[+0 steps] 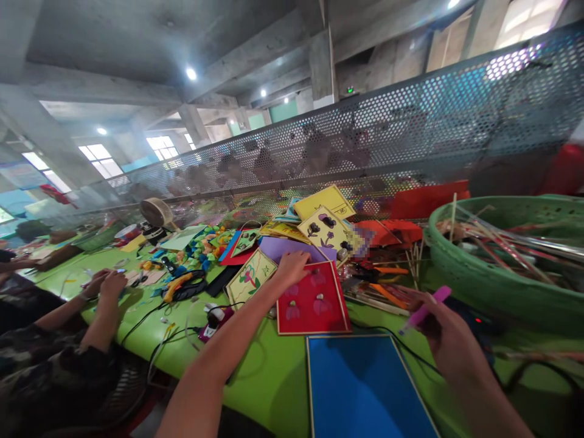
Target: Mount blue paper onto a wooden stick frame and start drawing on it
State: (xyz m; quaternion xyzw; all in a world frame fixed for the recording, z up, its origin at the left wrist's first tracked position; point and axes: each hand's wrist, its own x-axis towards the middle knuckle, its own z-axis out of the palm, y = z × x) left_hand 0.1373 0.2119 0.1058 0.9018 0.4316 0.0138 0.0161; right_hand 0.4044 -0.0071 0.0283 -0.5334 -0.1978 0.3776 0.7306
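Observation:
My left hand [293,269] reaches over the upper left corner of a red card with a light wooden border [314,316], its fingers bent around that edge. Purple petal shapes and small stone-like pieces are on the card. Behind the hand lies a purple sheet [269,248]. In my right hand [440,331] is a pink marker [426,309], held above the table with its tip toward the left. A blue board with a pale border [360,383] lies flat in front of me, just below the red card.
A pile of decorated cards [326,228] stands behind my left hand. At right are orange-handled tools [387,295] and a green basket [493,292] of sticks. Cables, colourful scraps [196,249] and a small fan [156,214] lie leftward. Another person's hands [107,283] work at left.

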